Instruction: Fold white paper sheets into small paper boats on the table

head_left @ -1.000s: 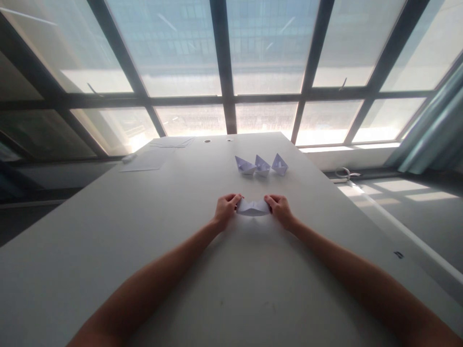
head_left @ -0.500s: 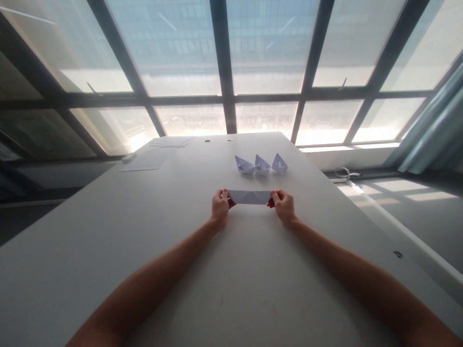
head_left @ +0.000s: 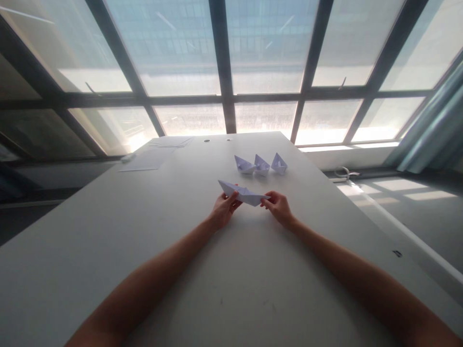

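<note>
A folded white paper boat [head_left: 246,193] is held just above the table, tilted down to the right, its left tip pointing up and away. My left hand [head_left: 223,208] grips its left half, thumb on the near side and fingers behind. At the right tip, my right hand [head_left: 278,206] pinches the paper between thumb and fingers. Beyond the hands stand three finished-looking paper boats: a left one [head_left: 244,165], a middle one [head_left: 261,166] and a right one [head_left: 279,164]. The left and middle boats are close together.
White sheets of paper [head_left: 142,159] lie at the table's far left. A round hole [head_left: 206,140] is near the far edge of the white table [head_left: 173,270]. Large windows rise behind it, and a curtain [head_left: 430,125] hangs at right.
The paper went from a flat, level strip stretched between both hands to an opened, tilted boat shape. My left hand slid inward along it; my right hand moved slightly left and down.
</note>
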Demonstrator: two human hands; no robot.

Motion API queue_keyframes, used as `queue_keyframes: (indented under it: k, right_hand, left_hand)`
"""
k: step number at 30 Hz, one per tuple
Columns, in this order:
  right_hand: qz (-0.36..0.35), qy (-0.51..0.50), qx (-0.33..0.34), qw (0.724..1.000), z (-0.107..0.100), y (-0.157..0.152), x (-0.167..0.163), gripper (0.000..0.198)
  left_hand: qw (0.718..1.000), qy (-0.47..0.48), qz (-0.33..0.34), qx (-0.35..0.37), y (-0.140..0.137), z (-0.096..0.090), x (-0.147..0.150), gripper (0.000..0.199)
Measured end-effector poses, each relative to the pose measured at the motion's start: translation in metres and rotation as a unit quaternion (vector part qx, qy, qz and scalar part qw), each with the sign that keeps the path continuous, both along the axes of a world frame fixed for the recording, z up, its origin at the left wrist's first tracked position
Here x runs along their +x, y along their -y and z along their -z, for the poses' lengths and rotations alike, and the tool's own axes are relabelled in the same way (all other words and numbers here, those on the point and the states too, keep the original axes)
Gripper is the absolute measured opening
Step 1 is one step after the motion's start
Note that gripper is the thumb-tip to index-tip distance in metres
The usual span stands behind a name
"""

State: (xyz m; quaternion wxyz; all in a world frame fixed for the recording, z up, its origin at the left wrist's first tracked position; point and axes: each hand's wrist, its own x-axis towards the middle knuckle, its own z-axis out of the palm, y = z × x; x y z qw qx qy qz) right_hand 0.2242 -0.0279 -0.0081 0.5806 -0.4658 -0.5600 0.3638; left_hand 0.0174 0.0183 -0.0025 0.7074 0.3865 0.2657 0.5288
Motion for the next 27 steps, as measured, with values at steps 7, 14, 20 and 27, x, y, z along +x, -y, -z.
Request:
queue_keyframes:
  k: [7,14,20,27]
  right_hand:
    - [-0.013,0.115,0.058,0.992,0.004,0.004,-0.002,0.024]
    - [-0.091,0.19,0.011,0.977,0.006,0.008,-0.006,0.028]
    - [-0.125,0.173,0.01,0.977,0.003,0.01,-0.007,0.04]
    - [-0.183,0.193,-0.016,0.964,0.005,0.008,-0.009,0.037]
  left_hand:
    - [0.999,-0.02,-0.044,0.003,0.004,-0.003,0.004,0.039]
    - [0.991,-0.11,0.033,0.063,0.02,-0.006,0.01,0.049]
    - [0.976,-0.185,0.052,0.1,0.025,-0.004,0.012,0.04]
    - [0.981,-0.169,0.073,0.061,0.021,0.001,0.011,0.037]
